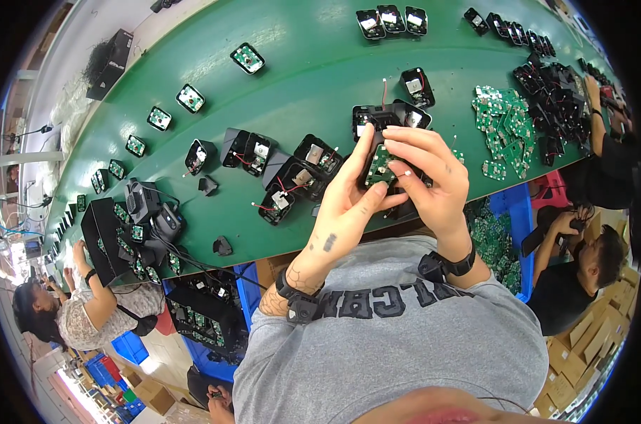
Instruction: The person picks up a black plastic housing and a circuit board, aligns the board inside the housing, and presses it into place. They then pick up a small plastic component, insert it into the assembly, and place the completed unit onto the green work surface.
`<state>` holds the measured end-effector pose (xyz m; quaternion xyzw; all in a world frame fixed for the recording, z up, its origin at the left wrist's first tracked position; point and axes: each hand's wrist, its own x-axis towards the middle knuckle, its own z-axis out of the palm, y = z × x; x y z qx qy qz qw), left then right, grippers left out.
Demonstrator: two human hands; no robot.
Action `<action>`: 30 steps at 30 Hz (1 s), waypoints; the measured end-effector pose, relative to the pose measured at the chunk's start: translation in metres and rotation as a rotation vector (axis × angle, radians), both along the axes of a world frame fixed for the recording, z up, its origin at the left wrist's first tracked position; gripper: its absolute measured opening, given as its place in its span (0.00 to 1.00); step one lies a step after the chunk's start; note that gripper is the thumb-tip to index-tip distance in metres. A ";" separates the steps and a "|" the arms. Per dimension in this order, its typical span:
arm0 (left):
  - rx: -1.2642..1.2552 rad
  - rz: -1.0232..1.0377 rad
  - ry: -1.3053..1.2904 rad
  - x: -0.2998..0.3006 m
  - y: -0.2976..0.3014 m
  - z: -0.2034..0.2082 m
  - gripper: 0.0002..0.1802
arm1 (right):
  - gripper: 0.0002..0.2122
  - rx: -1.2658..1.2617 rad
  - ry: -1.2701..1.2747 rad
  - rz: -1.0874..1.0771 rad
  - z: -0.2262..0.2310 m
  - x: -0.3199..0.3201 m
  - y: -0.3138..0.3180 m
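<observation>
Close above the table's near edge, both hands cup a black plastic housing with a green circuit board (381, 164) at its open face. My left hand (349, 205) grips its left side, with the thumb at the board's lower edge. From the right, my right hand (437, 180) closes round it, the thumb bent over the board beside a small white plug (406, 173). My fingers hide much of the housing. Just beyond them stands another open black housing (416, 86) with a red wire. More open housings (313, 157) with wires lie left of my hands.
Loose green circuit boards (503, 127) are heaped on the right, beside a pile of black parts (554, 92). Housings with boards (247, 58) form a line along the left of the green table (299, 85). Blue bins (522, 226) stand below the edge. Co-workers (582, 268) sit on both sides.
</observation>
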<state>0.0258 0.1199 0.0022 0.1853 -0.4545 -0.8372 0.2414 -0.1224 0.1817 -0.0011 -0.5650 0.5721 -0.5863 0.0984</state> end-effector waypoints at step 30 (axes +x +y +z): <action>-0.279 0.156 -0.165 -0.005 0.007 0.009 0.28 | 0.23 0.232 -0.732 0.296 -0.003 0.008 0.005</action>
